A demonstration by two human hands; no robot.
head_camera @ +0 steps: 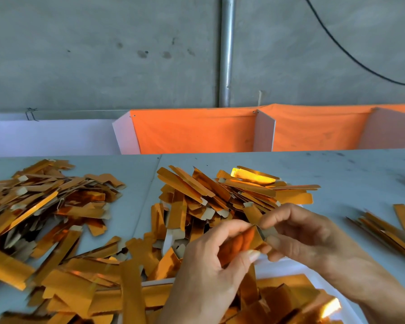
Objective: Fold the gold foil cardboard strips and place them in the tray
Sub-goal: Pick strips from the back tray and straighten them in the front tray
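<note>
Both hands, left (206,260) and right (297,232), pinching one gold strip (249,239); best creased sharply along the score, above the tray (288,265).

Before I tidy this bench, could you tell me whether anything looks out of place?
Nothing looks damaged. Gold foil strips lie in loose heaps across the table, some overhanging the white tray rim. Both hands, left and right, hold one strip mid-fold.

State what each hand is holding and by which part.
Both hands pinch one gold foil strip: the left hand holds its lower half, and the right hand holds its upper end at the fold.
</note>
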